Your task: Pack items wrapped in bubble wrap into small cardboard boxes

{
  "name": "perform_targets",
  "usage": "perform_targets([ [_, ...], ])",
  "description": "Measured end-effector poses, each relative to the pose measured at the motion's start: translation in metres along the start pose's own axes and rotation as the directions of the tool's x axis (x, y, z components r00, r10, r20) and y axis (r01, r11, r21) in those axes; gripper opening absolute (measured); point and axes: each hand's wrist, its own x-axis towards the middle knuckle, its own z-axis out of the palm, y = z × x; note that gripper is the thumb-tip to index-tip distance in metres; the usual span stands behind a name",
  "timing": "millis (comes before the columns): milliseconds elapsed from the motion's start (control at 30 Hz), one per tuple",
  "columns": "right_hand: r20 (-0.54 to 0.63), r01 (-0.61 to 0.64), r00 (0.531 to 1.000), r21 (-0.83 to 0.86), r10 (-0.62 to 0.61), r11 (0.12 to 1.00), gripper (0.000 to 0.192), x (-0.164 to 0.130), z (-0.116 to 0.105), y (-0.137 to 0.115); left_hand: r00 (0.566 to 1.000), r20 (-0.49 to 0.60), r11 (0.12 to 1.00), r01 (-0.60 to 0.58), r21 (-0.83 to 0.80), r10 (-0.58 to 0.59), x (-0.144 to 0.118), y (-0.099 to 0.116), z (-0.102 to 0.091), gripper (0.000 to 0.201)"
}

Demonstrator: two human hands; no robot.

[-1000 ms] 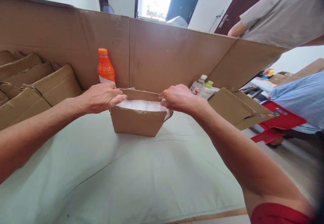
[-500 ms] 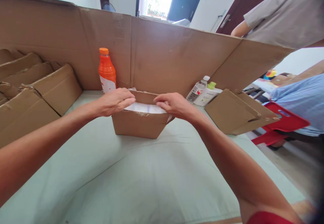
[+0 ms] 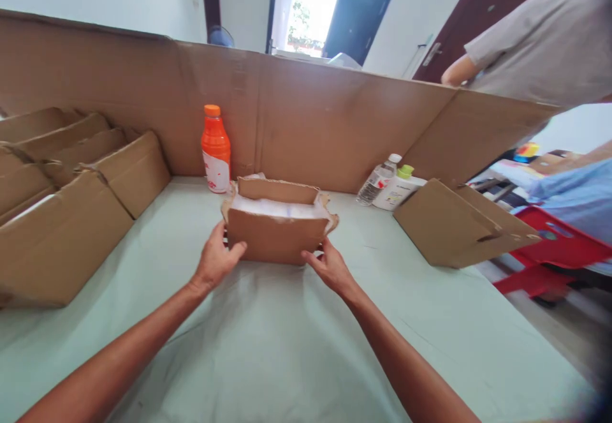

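Sitting at the middle of the pale green bench (image 3: 287, 346), the small cardboard box (image 3: 276, 235) lay with its long axis running left to right across the person's view, directly ahead of both hands and touching them. The left hand (image 3: 215, 262) cupped the box's lower left corner, thumb up along the side and fingers spread against the front face; the right hand (image 3: 329, 268) met the lower right corner in the same way, fingers loosely open on the cardboard. Neither hand was nearer than the other; they bracketed the box evenly at its two short ends. White padding (image 3: 272, 207) filled the open top between the raised flaps.

A second ago both hands were up at the box's rim, pressing on the padding from above; half a second ago they were closer together over the top. Now they had dropped to the base at the front corners, and the view had pulled back.

An orange bottle (image 3: 215, 150) stood just behind the box to the left, against the tall cardboard wall (image 3: 335, 129). A clear bottle (image 3: 380, 178) and a white bottle (image 3: 399, 187) leaned behind to the right, and another person's sleeve (image 3: 535, 46) showed beyond the wall
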Motion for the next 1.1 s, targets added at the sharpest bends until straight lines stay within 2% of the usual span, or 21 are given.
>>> perform_targets([
  [33, -0.014, -0.026, 1.0, 0.011, 0.027, 1.0, 0.049, 0.001, -0.001, 0.003, 1.0, 0.007, 1.0, -0.018, 0.003, 0.017, -0.013, 0.0, 0.001, 0.065],
  [100, 0.002, -0.042, 0.999, 0.069, 0.042, 0.997, 0.047, 0.004, -0.005, 0.011, 0.992, 0.099, 0.997, -0.078, 0.007, 0.077, -0.046, -0.007, -0.004, 0.068],
  [167, 0.068, 0.003, 0.998, 0.176, -0.015, 0.984, 0.05, 0.014, -0.002, 0.014, 0.98, 0.164, 0.993, -0.116, 0.012, 0.113, -0.082, -0.022, -0.016, 0.069],
  [200, 0.105, 0.039, 0.992, 0.239, -0.066, 0.97, 0.053, 0.023, 0.006, 0.011, 0.982, 0.155, 0.994, -0.112, 0.01, 0.109, -0.098, -0.032, -0.022, 0.07],
  [267, 0.158, 0.111, 0.972, 0.348, -0.175, 0.931, 0.061, 0.044, 0.034, -0.005, 0.994, 0.092, 0.998, -0.065, -0.009, 0.066, -0.12, -0.052, -0.034, 0.073],
  [333, 0.168, 0.178, 0.949, 0.417, -0.268, 0.891, 0.069, 0.068, 0.077, -0.031, 1.0, -0.004, 0.999, -0.004, -0.043, 0.004, -0.126, -0.07, -0.045, 0.077],
  [400, 0.147, 0.26, 0.924, 0.433, -0.352, 0.863, 0.08, 0.088, 0.128, -0.058, 0.993, -0.101, 0.995, 0.051, -0.088, -0.06, -0.117, -0.083, -0.053, 0.079],
  [500, 0.148, 0.365, 0.89, 0.339, -0.432, 0.867, 0.092, 0.106, 0.198, -0.087, 0.97, -0.205, 0.982, 0.099, -0.16, -0.131, -0.093, -0.094, -0.063, 0.083],
  [600, 0.218, 0.39, 0.867, 0.265, -0.448, 0.882, 0.096, 0.111, 0.243, -0.1, 0.959, -0.249, 0.976, 0.087, -0.199, -0.136, -0.068, -0.101, -0.066, 0.084],
  [700, 0.287, 0.406, 0.843, 0.217, -0.455, 0.888, 0.095, 0.118, 0.261, -0.107, 0.958, -0.27, 0.977, 0.042, -0.209, -0.099, -0.041, -0.107, -0.065, 0.082],
  [867, 0.347, 0.439, 0.82, 0.128, -0.455, 0.889, 0.096, 0.142, 0.273, -0.127, 0.953, -0.299, 0.978, -0.014, -0.206, -0.05, 0.017, -0.118, -0.068, 0.085],
  [933, 0.339, 0.444, 0.834, 0.054, -0.435, 0.894, 0.092, 0.152, 0.28, -0.138, 0.953, -0.301, 0.98, -0.019, -0.197, -0.042, 0.039, -0.124, -0.072, 0.087],
  [1100, 0.212, 0.389, 0.915, -0.231, -0.344, 0.892, 0.062, 0.162, 0.303, -0.157, 0.959, -0.277, 0.981, -0.001, -0.192, -0.053, 0.072, -0.142, -0.095, 0.082],
])
